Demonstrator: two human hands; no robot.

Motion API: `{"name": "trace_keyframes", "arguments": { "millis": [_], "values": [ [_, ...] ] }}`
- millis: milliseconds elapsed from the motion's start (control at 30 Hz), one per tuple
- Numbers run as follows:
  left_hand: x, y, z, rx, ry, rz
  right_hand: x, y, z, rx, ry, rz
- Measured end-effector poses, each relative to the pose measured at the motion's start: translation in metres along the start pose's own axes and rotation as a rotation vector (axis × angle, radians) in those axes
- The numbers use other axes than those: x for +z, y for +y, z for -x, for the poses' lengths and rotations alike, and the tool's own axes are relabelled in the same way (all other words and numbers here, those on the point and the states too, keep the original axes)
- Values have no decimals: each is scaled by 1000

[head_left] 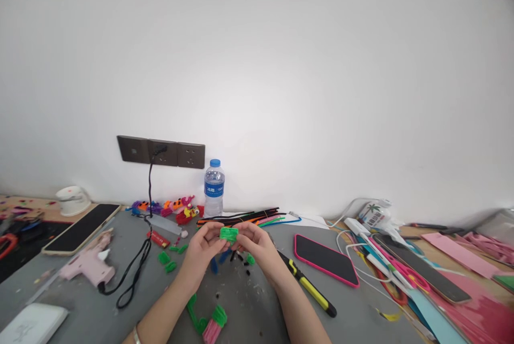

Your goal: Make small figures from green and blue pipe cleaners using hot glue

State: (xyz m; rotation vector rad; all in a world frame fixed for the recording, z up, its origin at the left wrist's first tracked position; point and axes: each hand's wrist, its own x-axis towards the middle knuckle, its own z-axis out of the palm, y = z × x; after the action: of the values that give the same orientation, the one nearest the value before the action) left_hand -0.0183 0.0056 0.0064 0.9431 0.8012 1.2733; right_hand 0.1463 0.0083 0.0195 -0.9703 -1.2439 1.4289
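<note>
Between my two hands, above the grey mat (pixel 249 312), is a small flat green fuzzy piece (pixel 228 234) that looks made of pipe cleaner. My left hand (pixel 204 247) pinches its left side, and my right hand (pixel 255 245) has its fingers closed on the right side. Below my wrists lies a pink and green fuzzy figure part (pixel 216 325), beside a curled green strip (pixel 194 314). Several small green fuzzy pieces (pixel 166 262) rest left of my left hand. Small black bits (pixel 246 266) and a blue piece (pixel 214 265) lie beneath my hands.
A pink glue gun (pixel 90 264) with a black cord lies left, near a phone (pixel 82 229). A water bottle (pixel 214 189) stands by the wall, with pipe cleaners (pixel 249 218) beside it. A yellow-black utility knife (pixel 313 290) and pink-edged phone (pixel 325 259) lie right.
</note>
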Motion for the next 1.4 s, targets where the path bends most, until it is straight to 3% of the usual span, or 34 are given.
{"name": "trace_keyframes", "arguments": {
  "millis": [400,867,1400],
  "values": [
    [-4,-2,0,-30,-16,-41,-2,1,1,-54,-24,32],
    [0,1,0,31,11,-169,-3,2,-1,-90,-22,46],
    [-1,-1,0,14,28,-137,-1,2,0,-184,-63,115]
  ]
}}
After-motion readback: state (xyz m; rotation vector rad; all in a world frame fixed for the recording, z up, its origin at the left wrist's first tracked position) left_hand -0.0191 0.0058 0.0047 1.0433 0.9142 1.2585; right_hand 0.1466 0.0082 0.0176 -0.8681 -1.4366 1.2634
